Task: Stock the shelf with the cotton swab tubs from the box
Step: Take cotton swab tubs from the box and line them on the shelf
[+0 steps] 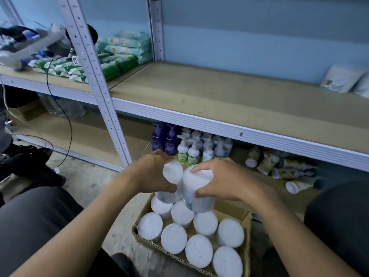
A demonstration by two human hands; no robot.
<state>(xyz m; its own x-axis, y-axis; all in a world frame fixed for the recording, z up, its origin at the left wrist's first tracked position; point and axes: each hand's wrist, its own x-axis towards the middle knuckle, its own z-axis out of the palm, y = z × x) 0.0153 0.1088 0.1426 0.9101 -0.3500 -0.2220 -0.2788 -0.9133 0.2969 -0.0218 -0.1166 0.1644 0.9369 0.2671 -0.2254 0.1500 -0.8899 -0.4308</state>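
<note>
Corrugated cardboard box (246, 232) (matt)

Two white-lidded cotton swab tubs (197, 186) were held side by side at frame centre above an open cardboard box (246, 222), where nine more stood upright; the brown shelf (219, 92) lay across the upper right.

Wipe packs (121, 54) above; pump bottles (191, 144) and tubes (279, 166) below.

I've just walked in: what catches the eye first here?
Two bare hands, left hand and right hand, each grip a white cotton swab tub above the cardboard box full of more tubs. Behind them the wide middle shelf lies mostly bare, with pump bottles below.
</note>
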